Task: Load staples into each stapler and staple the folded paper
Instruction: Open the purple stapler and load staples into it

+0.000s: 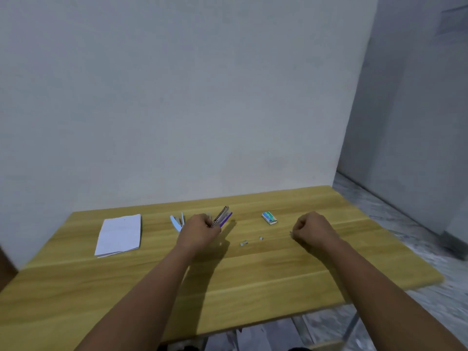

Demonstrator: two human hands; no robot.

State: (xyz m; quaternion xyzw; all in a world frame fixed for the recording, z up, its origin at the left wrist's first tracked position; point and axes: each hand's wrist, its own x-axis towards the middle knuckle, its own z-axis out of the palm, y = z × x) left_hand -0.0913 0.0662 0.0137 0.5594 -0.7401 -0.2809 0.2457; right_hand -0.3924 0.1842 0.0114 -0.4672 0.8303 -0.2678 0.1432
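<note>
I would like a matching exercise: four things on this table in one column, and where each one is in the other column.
1. folded paper
2. purple stapler
3. staple box
4. loose staples

a. held open in the left hand
b. far left on the table
c. between the two hands
d. behind the loose staples

Pairs: 1-b, 2-a, 3-d, 4-c

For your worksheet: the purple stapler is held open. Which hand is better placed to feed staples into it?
Right hand: it pinches something small, probably staples, beside the loose staples, while the left hand holds the purple stapler.
</note>
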